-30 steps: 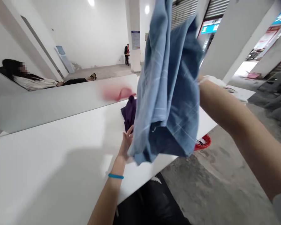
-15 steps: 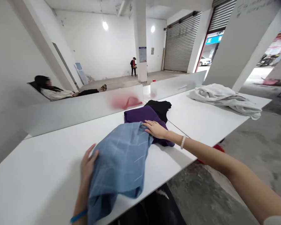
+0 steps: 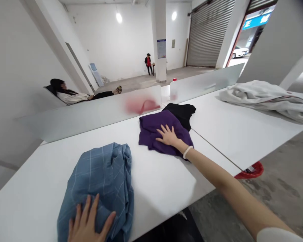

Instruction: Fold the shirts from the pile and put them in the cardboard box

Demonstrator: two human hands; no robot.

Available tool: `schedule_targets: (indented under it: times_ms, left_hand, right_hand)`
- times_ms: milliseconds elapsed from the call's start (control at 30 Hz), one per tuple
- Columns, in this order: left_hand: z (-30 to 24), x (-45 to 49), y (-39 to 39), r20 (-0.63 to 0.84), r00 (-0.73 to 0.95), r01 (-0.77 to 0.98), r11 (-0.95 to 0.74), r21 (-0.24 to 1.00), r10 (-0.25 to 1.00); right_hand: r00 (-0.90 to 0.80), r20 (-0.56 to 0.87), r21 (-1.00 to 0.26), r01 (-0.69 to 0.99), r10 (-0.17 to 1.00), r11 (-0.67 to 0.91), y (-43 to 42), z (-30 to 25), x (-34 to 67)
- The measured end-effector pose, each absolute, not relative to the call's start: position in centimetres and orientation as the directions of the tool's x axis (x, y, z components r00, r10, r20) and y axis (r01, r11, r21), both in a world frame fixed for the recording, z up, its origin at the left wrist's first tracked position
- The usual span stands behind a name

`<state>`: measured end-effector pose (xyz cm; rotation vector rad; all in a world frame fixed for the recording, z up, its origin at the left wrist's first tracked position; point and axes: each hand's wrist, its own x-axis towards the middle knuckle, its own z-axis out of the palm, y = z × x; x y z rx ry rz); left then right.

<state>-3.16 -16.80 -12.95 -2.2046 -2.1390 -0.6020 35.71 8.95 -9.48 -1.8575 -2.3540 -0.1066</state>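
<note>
A blue checked cloth garment [image 3: 103, 171] lies loosely folded on the white table [image 3: 161, 178], near its front edge. My left hand [image 3: 87, 220] rests on its lower part with the fingers spread. Farther back and to the right is a crumpled purple garment [image 3: 151, 129]. My right hand [image 3: 168, 135] lies open on top of it, fingers apart, with a pale beaded bracelet at the wrist. Behind the purple cloth, and partly covered by it, sits a black garment [image 3: 184, 114].
Frosted divider panels [image 3: 103, 111] run along the table's back edge. White-grey clothing [image 3: 262, 99] is heaped at the right. A red-rimmed bin [image 3: 255, 170] stands below the table. Beyond the divider, one person [image 3: 72, 95] reclines and another [image 3: 148, 64] stands far off.
The blue garment has moved left, off the purple one, and lies apart from it. My right hand has let go of the blue cloth and now touches the purple one. My left hand now lies atop the blue.
</note>
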Motion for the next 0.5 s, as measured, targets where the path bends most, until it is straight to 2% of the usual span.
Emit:
schedule_targets:
  times_ms: [133, 200, 500]
  left_hand:
    - [-12.6, 0.1, -16.6, 0.226, 0.068, 0.994, -0.085, 0.069, 0.972]
    - [-12.5, 0.3, -16.4, 0.209, 0.067, 0.997, -0.072, 0.018, 0.976]
    - [-12.4, 0.4, -15.5, 0.206, 0.040, 0.995, -0.058, 0.082, 0.978]
  right_hand:
    - [-0.068, 0.138, -0.059, 0.995, 0.988, 0.076, 10.3, -11.0, 40.8]
    - [-0.009, 0.122, -0.061, 0.998, 0.993, 0.017, 10.5, -11.2, 43.8]
    - [0.222, 0.094, -0.134, 0.969, 0.971, -0.209, 8.0, -11.5, 54.9]
